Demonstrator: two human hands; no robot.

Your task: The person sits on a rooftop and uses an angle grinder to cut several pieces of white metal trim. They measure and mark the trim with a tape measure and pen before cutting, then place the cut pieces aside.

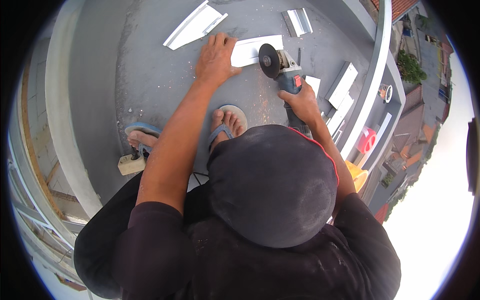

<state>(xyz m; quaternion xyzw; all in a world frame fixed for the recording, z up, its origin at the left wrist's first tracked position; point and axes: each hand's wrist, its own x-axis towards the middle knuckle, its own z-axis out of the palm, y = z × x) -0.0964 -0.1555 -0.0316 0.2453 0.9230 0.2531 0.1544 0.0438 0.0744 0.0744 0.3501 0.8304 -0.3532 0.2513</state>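
My left hand [215, 59] grips the left end of a white metal channel piece [249, 50] that lies on the grey floor. The fingers are over its far side and the thumb is on the near side. In my right hand [303, 101] is an angle grinder [288, 80], a grey-blue tool with a red switch. Its dark cutting disc [270, 61] stands at the right part of the white piece; I cannot tell whether it touches. Small orange sparks or specks dot the floor below the disc.
More white channel offcuts lie around: one far left [195, 26], one far right [298, 22], several by the right wall [342, 82]. A power socket block [132, 164] sits by my left sandalled foot [142, 137]. A pale rail [372, 75] runs along the right; rooftops show beyond.
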